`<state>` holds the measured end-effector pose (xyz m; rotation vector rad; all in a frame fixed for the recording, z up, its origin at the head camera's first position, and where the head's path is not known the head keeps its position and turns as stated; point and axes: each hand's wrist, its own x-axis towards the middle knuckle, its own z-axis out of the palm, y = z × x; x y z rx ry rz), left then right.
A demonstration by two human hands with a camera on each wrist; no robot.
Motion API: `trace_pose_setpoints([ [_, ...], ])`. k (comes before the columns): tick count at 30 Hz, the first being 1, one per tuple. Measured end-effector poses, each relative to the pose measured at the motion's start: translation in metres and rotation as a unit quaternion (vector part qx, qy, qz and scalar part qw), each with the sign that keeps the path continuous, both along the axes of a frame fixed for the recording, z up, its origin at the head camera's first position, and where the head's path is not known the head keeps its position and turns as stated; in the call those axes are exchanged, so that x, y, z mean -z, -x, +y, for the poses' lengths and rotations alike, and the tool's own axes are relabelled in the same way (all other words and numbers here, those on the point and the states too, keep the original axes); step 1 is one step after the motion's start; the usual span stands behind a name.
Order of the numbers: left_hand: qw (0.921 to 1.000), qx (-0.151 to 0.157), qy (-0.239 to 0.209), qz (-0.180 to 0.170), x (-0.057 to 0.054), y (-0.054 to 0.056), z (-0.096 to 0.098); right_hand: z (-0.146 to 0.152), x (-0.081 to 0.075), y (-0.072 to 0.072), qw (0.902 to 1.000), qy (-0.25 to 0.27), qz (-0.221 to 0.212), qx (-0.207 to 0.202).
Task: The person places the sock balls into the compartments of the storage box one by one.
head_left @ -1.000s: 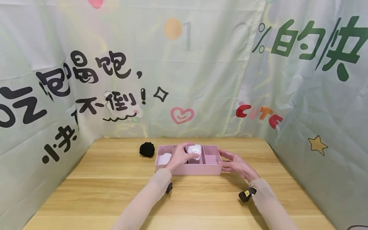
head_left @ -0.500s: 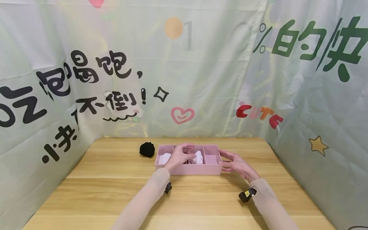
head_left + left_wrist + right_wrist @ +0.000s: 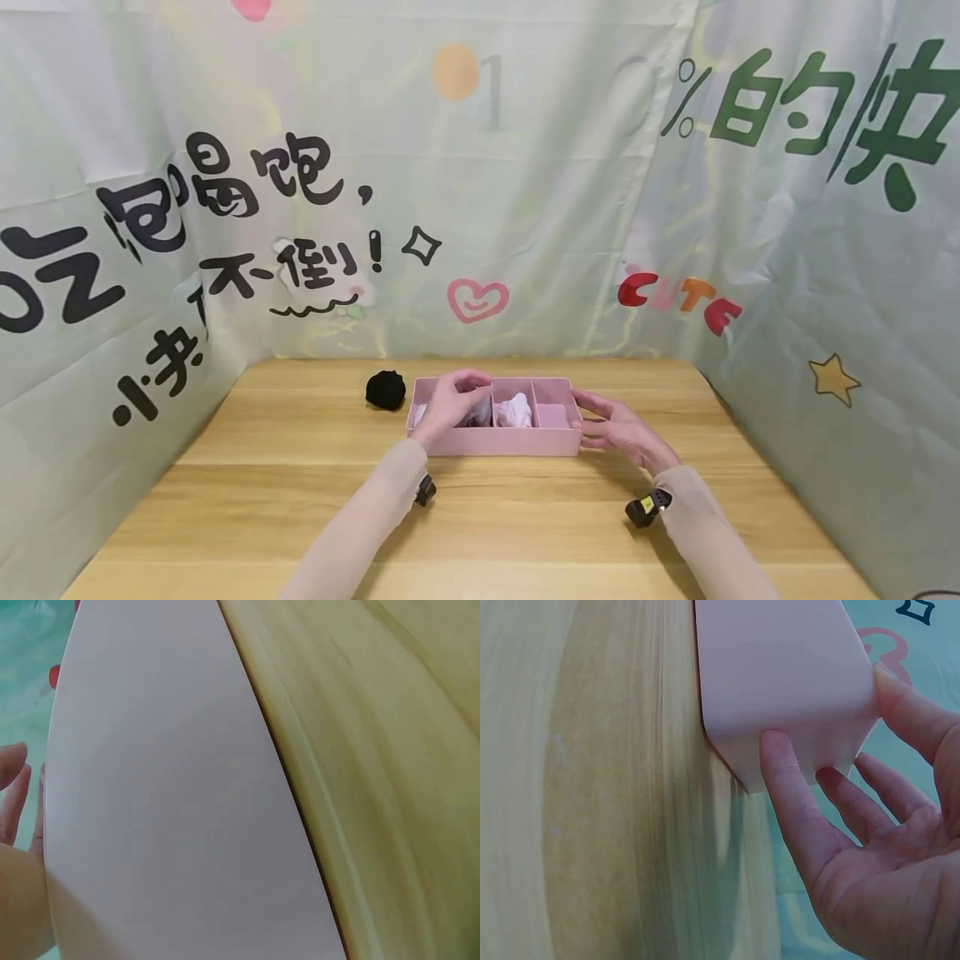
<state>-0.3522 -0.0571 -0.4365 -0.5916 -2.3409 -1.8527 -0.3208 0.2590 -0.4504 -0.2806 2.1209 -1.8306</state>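
Observation:
A pink divided box lies lengthwise on the wooden table. My left hand is over its left half, fingers loosely bent with nothing visible between them. In the left wrist view only part of that hand shows beyond the box wall. A white crumpled cloth bundle sits in a right-of-middle compartment. Left of it is a dark greyish bundle, partly hidden by my hand. Another white item peeks from the leftmost compartment. My right hand touches the box's right end with spread, fairly straight fingers.
A black balled bundle rests on the table just left of the box. Printed curtains enclose the table at the back and both sides.
My left hand lowered the white bundle into the compartment and let it go, then moved left over the box, uncovering the greyish bundle. The right hand stays at the box's end.

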Motion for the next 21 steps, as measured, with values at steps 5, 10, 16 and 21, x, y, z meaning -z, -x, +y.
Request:
trace_pose_setpoints([
  [5,0.9992,-0.013,-0.035,-0.012,-0.001,-0.002,-0.013,0.002,0.0,-0.001,0.9999,-0.009,0.003,0.005],
  [10,0.9978,-0.018,-0.055,-0.033,-0.002,-0.006,-0.024,0.002,0.003,-0.003,1.0,-0.005,-0.003,0.004],
  [16,0.9972,-0.051,-0.043,-0.034,0.001,-0.005,-0.041,0.0,0.003,-0.006,1.0,-0.001,-0.004,-0.001],
  [21,0.9942,-0.083,-0.056,-0.04,-0.002,-0.002,-0.058,-0.002,-0.002,-0.004,1.0,-0.008,0.001,0.0],
])
